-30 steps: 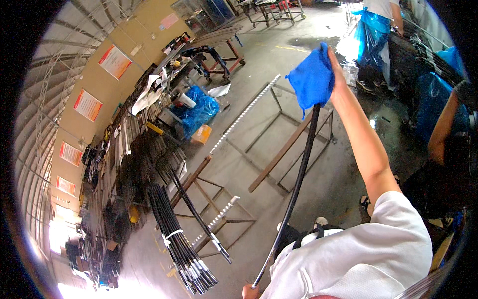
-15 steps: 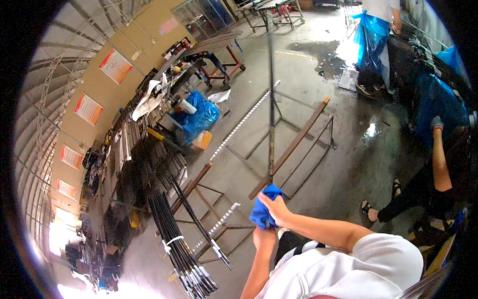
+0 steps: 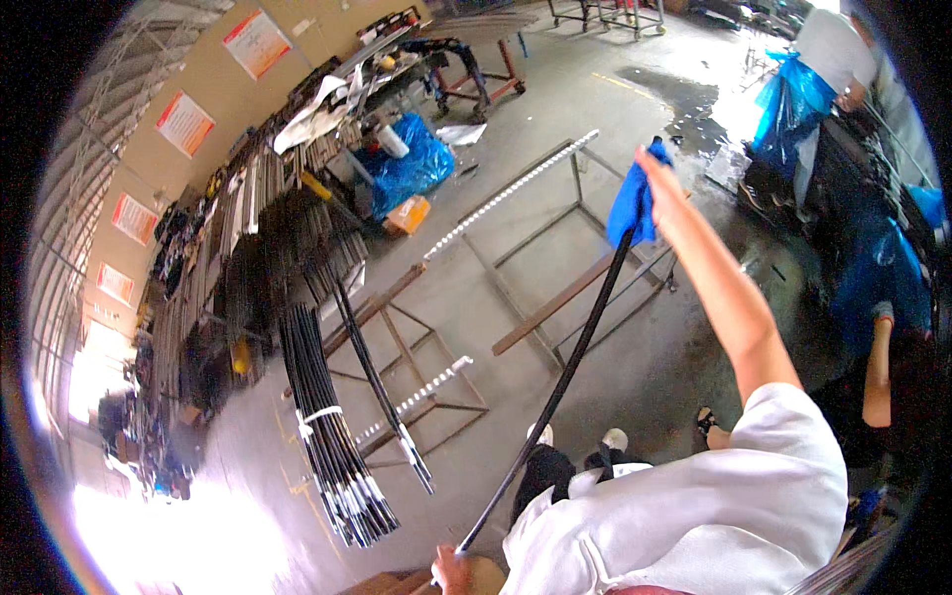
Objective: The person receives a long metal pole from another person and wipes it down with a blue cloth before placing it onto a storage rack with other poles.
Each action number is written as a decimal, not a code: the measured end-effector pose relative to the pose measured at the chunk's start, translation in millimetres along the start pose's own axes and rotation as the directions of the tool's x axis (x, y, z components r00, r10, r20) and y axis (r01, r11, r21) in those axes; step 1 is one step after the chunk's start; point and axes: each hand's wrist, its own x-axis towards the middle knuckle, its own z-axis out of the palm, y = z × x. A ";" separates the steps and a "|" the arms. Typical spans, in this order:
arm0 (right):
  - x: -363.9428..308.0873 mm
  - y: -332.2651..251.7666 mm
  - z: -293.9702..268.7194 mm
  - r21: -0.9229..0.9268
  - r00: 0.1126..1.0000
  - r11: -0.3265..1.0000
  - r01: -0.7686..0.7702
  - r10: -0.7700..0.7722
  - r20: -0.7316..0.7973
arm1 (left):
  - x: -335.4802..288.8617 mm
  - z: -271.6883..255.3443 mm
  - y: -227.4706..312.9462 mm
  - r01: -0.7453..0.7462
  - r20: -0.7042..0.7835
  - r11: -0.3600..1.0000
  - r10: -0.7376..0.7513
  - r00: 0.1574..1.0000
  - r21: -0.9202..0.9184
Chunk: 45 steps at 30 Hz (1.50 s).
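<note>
A long black rod (image 3: 580, 347) runs slantwise in front of me, from low at the left up to the far right. My left hand (image 3: 451, 568) is closed round its near end, beside my body at the lower edge. My right arm is stretched far out, and my right hand (image 3: 670, 195) is closed on a blue cloth (image 3: 629, 206) wrapped round the rod near its far end. A small dark tip shows just beyond the cloth. Left of the rod, a bundle of black rods (image 3: 322, 426) is tied with a white band, and a few loose rods (image 3: 375, 372) lie beside it.
Metal stands (image 3: 540, 315) with white ridged strips (image 3: 511, 193) are beneath and beyond the rod. A cluttered workbench (image 3: 332, 109) and a blue plastic bag (image 3: 416, 164) are at far left. Two co-workers are at right: one in a white top (image 3: 833, 50), another's forearm (image 3: 878, 372) nearer.
My right hand and the blue cloth have moved away and rightward, toward the rod's far end. My left hand has drawn back low and left. The rod now slants; the view has shifted slightly.
</note>
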 end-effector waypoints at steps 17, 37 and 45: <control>-77.5 213.6 52.8 -0.167 0.822 0.840 -0.516 0.541 0.178 | 119.0 44.9 -4.6 0.390 -0.073 0.810 -0.465 0.882 -0.438; -156.8 234.9 5.6 -0.384 0.787 0.688 -0.616 0.557 -0.264 | 366.0 93.4 -31.2 0.506 0.082 0.792 -0.511 0.856 -0.341; -159.5 249.8 21.3 -0.423 0.761 0.634 -0.647 0.573 -0.305 | 371.3 111.5 -59.3 0.504 0.250 0.711 -0.439 0.863 -0.491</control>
